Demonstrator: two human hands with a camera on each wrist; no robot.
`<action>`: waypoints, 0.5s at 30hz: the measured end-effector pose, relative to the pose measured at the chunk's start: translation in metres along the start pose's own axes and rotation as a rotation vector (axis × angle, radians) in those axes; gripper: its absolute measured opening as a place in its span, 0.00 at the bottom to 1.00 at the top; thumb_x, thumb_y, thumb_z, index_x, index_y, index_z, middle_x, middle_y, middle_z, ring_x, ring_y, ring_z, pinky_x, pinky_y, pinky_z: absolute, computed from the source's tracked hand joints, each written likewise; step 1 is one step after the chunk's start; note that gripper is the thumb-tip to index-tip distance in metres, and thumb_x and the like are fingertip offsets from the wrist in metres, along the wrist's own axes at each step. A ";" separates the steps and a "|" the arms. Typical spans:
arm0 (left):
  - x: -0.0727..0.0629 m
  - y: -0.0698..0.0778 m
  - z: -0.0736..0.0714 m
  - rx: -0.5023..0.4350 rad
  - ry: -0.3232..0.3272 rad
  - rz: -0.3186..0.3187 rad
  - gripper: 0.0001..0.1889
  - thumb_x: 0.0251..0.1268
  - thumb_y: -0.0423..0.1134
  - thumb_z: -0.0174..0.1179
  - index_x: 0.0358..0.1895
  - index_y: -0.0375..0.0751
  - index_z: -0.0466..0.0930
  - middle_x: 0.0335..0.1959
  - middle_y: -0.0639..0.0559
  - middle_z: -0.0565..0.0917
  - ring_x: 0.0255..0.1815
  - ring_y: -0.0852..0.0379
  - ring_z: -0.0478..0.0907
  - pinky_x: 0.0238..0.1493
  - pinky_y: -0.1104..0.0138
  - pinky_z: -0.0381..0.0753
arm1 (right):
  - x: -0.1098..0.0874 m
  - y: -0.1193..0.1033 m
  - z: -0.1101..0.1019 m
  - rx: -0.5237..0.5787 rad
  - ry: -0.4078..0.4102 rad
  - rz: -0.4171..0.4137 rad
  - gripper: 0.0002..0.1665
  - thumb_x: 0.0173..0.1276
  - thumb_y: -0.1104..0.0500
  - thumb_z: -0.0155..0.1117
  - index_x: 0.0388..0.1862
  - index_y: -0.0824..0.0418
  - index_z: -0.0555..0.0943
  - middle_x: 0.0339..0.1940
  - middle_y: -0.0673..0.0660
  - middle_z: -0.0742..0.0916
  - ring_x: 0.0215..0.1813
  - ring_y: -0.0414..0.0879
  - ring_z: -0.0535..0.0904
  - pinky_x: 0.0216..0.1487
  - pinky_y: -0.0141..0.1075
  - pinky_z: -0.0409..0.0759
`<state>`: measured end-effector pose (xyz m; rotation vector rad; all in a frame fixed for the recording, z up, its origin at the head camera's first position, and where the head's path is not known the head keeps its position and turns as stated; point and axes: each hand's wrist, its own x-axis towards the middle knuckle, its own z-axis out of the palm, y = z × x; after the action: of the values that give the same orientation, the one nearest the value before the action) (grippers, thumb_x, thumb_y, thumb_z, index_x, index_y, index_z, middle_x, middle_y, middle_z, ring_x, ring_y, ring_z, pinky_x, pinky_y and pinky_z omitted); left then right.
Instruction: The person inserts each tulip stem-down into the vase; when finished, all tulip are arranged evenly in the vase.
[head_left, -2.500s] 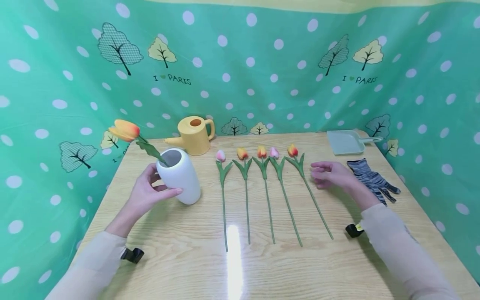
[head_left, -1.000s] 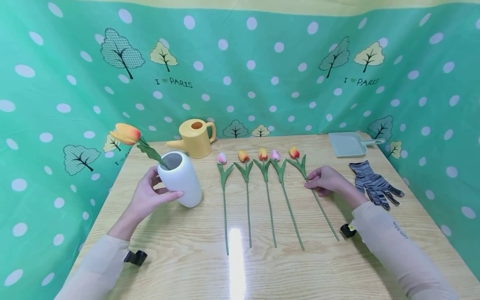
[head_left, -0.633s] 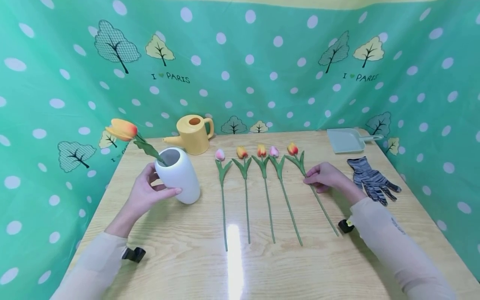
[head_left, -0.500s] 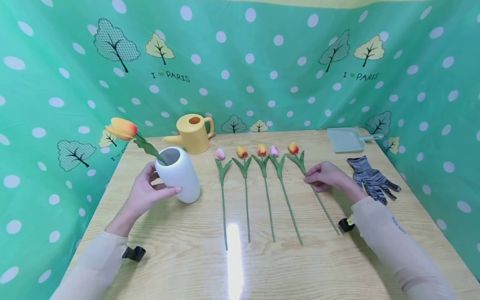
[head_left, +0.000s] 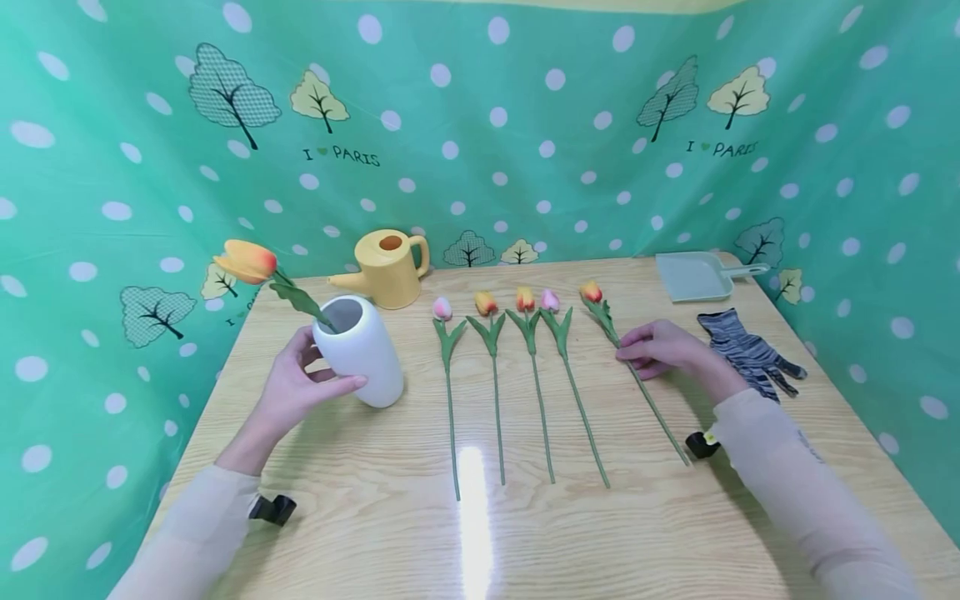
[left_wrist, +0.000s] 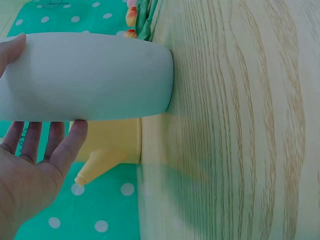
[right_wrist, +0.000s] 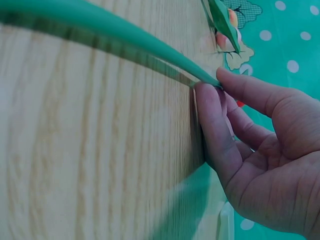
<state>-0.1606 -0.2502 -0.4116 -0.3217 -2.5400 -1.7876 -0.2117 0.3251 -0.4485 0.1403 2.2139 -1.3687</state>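
A white vase [head_left: 363, 354] stands on the left of the table, gripped by my left hand [head_left: 300, 387] with thumb and fingers on either side. Out of its mouth leans an orange-yellow tulip [head_left: 249, 262]. My right hand [head_left: 663, 350] pinches the green stem [right_wrist: 150, 47] of the rightmost red-and-yellow tulip [head_left: 591, 292] between thumb and forefinger, just below its leaves. To the left of that hand, a pink tulip [head_left: 442, 309], an orange tulip [head_left: 486, 302], another orange tulip [head_left: 525, 298] and a second pink tulip [head_left: 551, 301] lie in a row, blooms pointing away.
Behind the vase stands a yellow watering can [head_left: 390, 271]. A pale green dustpan [head_left: 696, 277] lies at the back right, and a grey knitted glove [head_left: 750, 354] is beside my right wrist. Polka-dot cloth [head_left: 498, 158] hangs around the table.
My right hand has come to the rightmost tulip, taken its stem and turned and shifted it slightly right. My left hand still holds the vase in place.
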 end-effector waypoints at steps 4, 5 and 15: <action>0.001 0.000 0.002 0.001 0.007 -0.003 0.42 0.52 0.35 0.80 0.69 0.43 0.65 0.60 0.47 0.74 0.56 0.51 0.77 0.50 0.67 0.85 | -0.002 0.002 -0.004 0.017 -0.019 0.008 0.32 0.70 0.58 0.71 0.64 0.75 0.71 0.37 0.57 0.83 0.36 0.45 0.82 0.40 0.41 0.89; 0.001 0.000 0.002 -0.002 0.007 -0.005 0.42 0.51 0.35 0.80 0.69 0.43 0.65 0.60 0.47 0.74 0.56 0.51 0.77 0.50 0.67 0.86 | -0.001 0.002 -0.005 0.023 -0.019 0.010 0.32 0.70 0.58 0.71 0.65 0.75 0.71 0.37 0.57 0.83 0.36 0.45 0.82 0.40 0.41 0.89; 0.001 -0.002 0.001 -0.022 0.007 -0.025 0.41 0.51 0.36 0.80 0.68 0.45 0.66 0.60 0.48 0.74 0.57 0.49 0.77 0.50 0.67 0.85 | -0.005 0.003 -0.009 0.117 -0.071 0.026 0.33 0.73 0.60 0.67 0.68 0.77 0.68 0.38 0.57 0.86 0.36 0.45 0.84 0.43 0.42 0.89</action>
<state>-0.1616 -0.2497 -0.4134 -0.2844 -2.5328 -1.8225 -0.2095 0.3353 -0.4451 0.1585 2.0677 -1.4663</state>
